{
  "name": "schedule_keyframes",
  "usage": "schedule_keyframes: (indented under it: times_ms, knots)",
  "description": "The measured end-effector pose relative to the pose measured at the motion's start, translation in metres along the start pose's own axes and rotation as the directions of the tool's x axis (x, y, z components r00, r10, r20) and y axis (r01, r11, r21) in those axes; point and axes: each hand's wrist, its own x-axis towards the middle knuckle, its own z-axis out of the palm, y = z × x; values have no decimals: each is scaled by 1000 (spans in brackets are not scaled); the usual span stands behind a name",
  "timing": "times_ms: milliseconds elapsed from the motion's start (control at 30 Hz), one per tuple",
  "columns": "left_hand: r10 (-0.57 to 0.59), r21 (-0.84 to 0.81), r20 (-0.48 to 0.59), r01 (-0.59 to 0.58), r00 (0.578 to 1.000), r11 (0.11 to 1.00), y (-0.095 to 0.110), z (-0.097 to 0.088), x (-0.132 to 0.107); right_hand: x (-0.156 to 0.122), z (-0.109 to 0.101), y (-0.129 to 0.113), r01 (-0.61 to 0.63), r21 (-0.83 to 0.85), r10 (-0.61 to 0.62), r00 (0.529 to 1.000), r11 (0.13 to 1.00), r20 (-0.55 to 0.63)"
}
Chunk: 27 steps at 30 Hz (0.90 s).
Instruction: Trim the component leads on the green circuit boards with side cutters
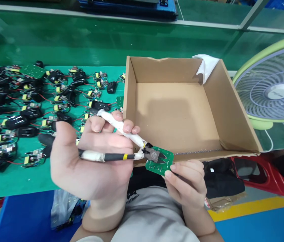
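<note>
My left hand (pixel 88 168) is closed round a pair of side cutters (pixel 121 156) whose handles are wrapped in white tape. One handle lies across my palm, the other under my curled fingers. The cutter jaws rest on a small green circuit board (pixel 160 164). My right hand (pixel 187 181) pinches that board from below, at its lower right edge. Both hands are just in front of the near wall of an open cardboard box (pixel 172 114), above my lap.
Several small circuit boards with black parts and red wires (pixel 31 107) lie spread on a green mat to the left. A white cloth (pixel 206 65) hangs over the box's far right corner. A green fan (pixel 275 90) stands at right, a red object (pixel 257 171) below it.
</note>
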Motion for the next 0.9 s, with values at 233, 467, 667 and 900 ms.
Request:
schedule_keyframes:
  times_ms: [233, 467, 667, 900]
  knots:
    - [-1, 51, 67, -3, 998, 999, 2, 0, -1, -2, 0, 0, 0, -5, 0, 1000, 1000, -12]
    - [65, 76, 26, -67, 998, 995, 1, 5, 0, -2, 1, -2, -16, -32, 15, 1000, 999, -23]
    - [101, 95, 12, -101, 995, 990, -1, 6, 0, 0, 2, -2, 10, -7, -10, 1000, 1000, -23]
    - [84, 77, -28, -81, 996, 994, -1, 6, -3, 0, 1, -3, -3, -27, 2, 1000, 1000, -25]
